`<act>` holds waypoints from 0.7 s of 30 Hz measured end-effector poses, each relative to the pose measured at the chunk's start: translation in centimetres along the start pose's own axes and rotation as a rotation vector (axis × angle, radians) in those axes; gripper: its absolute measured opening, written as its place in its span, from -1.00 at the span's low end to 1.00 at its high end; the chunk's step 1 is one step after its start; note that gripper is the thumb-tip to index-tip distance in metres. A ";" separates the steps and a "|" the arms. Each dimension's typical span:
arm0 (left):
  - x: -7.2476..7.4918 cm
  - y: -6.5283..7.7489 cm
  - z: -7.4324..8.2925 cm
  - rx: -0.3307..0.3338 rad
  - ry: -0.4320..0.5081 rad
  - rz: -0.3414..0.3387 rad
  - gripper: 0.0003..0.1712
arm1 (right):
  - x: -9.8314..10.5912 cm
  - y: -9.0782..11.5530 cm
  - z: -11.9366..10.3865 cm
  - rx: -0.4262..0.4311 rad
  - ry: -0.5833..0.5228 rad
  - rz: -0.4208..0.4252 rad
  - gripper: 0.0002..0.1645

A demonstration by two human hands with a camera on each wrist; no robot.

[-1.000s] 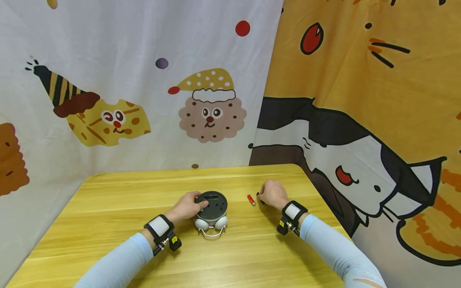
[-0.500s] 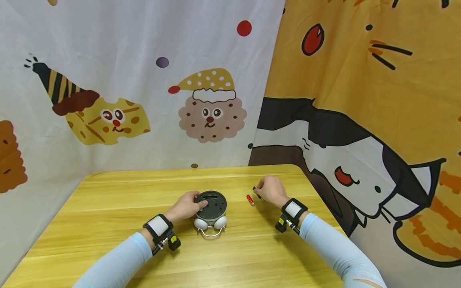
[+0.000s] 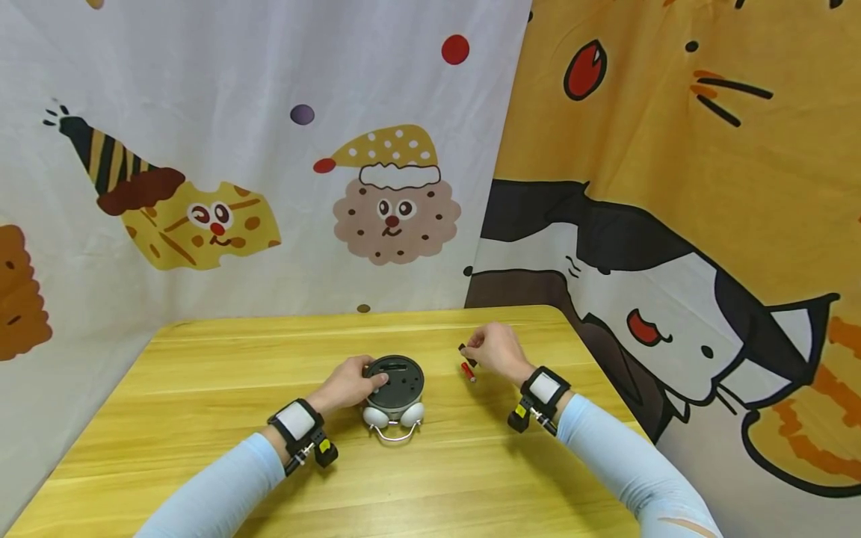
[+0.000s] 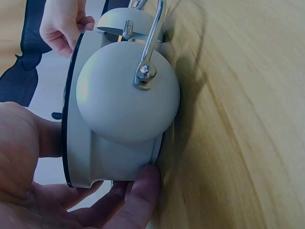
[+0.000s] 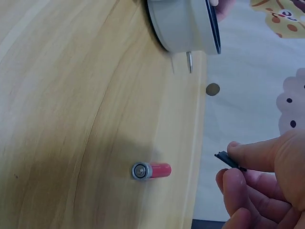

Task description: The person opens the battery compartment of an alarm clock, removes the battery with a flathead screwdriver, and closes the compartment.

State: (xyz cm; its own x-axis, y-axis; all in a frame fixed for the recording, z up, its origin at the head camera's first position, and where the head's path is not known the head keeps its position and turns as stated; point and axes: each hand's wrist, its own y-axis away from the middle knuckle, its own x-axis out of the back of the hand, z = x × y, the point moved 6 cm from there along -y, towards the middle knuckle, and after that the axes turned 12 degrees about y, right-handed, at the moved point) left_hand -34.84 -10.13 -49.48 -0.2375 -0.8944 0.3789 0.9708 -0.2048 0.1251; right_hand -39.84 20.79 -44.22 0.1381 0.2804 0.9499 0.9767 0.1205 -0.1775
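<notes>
A white twin-bell alarm clock (image 3: 398, 388) lies face down on the table, its black back up and its bells toward me. A slot shows in that back. My left hand (image 3: 346, 386) grips the clock's left side, thumb over the back; in the left wrist view the fingers curl round the white body (image 4: 114, 160). Above the table, my right hand (image 3: 499, 350) pinches a small black battery cover (image 5: 229, 161) between thumb and fingers. Just below the cover in the head view, a red battery (image 3: 468, 372) lies on the wood, apart from the hand.
The wooden table (image 3: 269, 351) meets a white patterned curtain (image 3: 235, 112) at the back. An orange cat-print curtain (image 3: 659, 112) hangs on the right. A silver handle (image 3: 395, 436) sticks out from the clock's bells.
My right hand has moved left and slightly away from me with the battery cover, from right of the battery to just beyond it. The left hand, clock and battery have stayed put.
</notes>
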 end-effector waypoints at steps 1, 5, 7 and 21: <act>0.0 0.0 0.0 0.000 0.001 0.000 -0.42 | 0.0 0.0 -0.1 0.006 -0.004 0.002 -0.77; 0.0 0.0 -0.1 0.001 0.005 0.000 -0.45 | 0.2 -0.2 -0.6 0.028 -0.027 0.007 -0.77; 0.0 0.0 0.0 0.001 0.005 0.001 -0.46 | 0.3 -0.2 -0.9 0.039 -0.039 0.006 -0.78; 0.0 0.2 0.3 -0.006 -0.015 0.002 -0.44 | 0.5 -0.6 -3.3 0.103 -0.024 0.023 -0.91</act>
State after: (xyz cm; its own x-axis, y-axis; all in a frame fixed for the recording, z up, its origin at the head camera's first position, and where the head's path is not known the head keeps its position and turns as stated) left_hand -34.63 -10.03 -49.13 -0.2355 -0.8890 0.3926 0.9715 -0.2050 0.1187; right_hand -39.82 17.76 -42.81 0.1546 0.3070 0.9391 0.9512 0.2108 -0.2255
